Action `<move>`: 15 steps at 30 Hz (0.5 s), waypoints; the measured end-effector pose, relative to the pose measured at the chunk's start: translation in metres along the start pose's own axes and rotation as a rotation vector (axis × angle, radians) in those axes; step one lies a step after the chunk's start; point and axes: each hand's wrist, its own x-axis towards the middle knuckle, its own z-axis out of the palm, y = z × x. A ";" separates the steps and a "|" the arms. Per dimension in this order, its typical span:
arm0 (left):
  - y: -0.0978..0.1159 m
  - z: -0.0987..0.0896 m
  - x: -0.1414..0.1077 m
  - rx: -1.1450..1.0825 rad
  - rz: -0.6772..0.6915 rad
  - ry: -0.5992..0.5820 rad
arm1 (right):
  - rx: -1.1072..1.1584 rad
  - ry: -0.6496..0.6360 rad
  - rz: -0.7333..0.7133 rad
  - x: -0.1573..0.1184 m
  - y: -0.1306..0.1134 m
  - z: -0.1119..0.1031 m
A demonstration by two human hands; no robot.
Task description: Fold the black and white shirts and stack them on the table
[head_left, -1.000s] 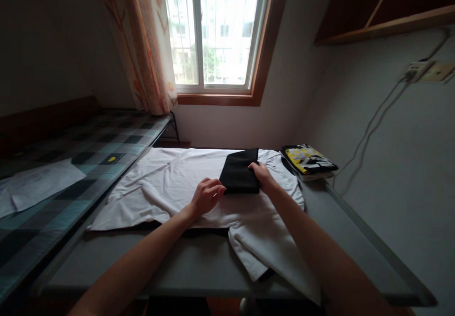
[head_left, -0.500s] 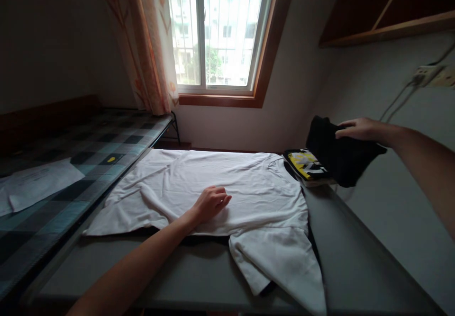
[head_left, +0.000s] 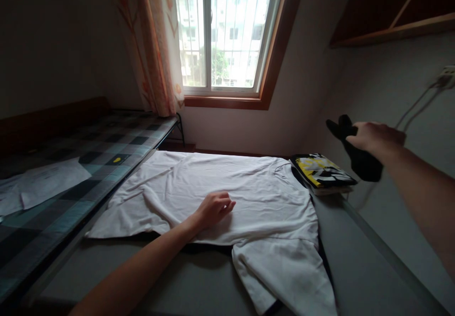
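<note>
The broad grey desk spans the bottom of the frame, smooth and dull; over it, I judge, the step in hand is cloth handling, one piece lying spread, another held up. The bed, at the left, has a checked cover in dark grey and blue-green. Top centre, beside the window, a thin flowered curtain hangs in soft pleats.

Across the middle lies a white shirt, a thin knit by its look, rippled toward the hem at left, smoother near the collar at right, one sleeve slanting to the bottom edge. Creased papers lie on the bed, far left. Just beyond the collar, right of centre, sits a squared folded stack, printed yellow, white and black on top. Near it, in the air at the right, hangs a black cloth, matte and bunched, two ends poking up, a rounded lobe drooping below.

The hands are well apart: the right hand is clamped on the black cloth; the left hand, loosely curled and seemingly empty, is on or just over the shirt. The next move, I'd say, calls for a steady right grip on that limp fabric and a light left touch
</note>
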 end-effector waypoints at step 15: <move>-0.002 0.002 0.000 0.034 -0.028 -0.067 | -0.112 -0.251 -0.045 -0.046 -0.040 0.102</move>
